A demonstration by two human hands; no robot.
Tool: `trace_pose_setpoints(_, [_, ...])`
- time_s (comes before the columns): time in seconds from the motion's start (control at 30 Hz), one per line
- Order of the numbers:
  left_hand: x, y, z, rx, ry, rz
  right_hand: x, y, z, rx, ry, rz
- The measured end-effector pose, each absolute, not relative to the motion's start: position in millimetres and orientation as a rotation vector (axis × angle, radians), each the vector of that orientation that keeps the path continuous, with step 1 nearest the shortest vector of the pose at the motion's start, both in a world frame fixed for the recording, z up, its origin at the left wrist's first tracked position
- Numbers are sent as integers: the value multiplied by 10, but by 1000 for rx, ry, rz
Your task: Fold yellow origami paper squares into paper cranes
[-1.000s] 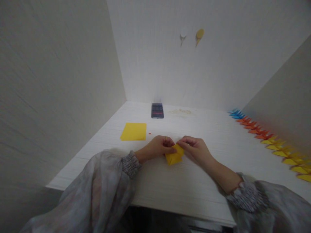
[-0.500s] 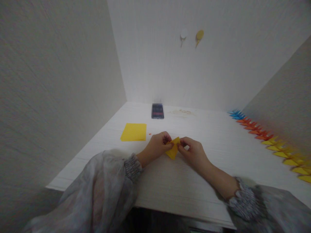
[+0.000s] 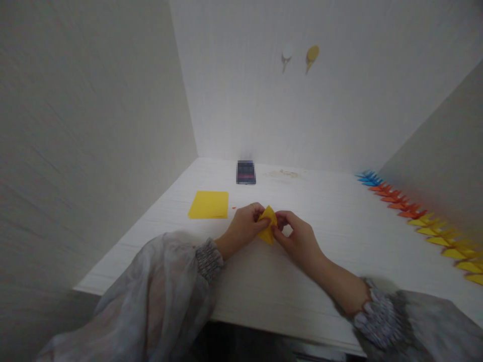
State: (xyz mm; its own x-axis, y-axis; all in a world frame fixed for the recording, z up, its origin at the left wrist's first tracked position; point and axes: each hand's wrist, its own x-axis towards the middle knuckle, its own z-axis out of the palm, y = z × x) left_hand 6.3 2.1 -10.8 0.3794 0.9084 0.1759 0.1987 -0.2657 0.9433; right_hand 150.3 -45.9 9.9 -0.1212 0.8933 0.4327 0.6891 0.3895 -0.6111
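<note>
Pinching yellow paper piece [image 3: 268, 224], left hand [image 3: 244, 227], right hand [image 3: 296, 237].

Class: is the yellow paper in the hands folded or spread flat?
Folded: the yellow paper is a small pointed shape, pinched between the left hand and the right hand.

text: none legible | dark box [image 3: 246, 172]: blurred

White table [image 3: 302, 281], yellow paper [image 3: 209, 205], folded shapes [image 3: 415, 213]
</note>
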Motion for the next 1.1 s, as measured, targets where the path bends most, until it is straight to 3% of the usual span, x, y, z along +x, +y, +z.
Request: trace_pose_setpoints(1.1, [75,-42,25,1578,919,1027,1495,-506,80,-1224,-1905,470])
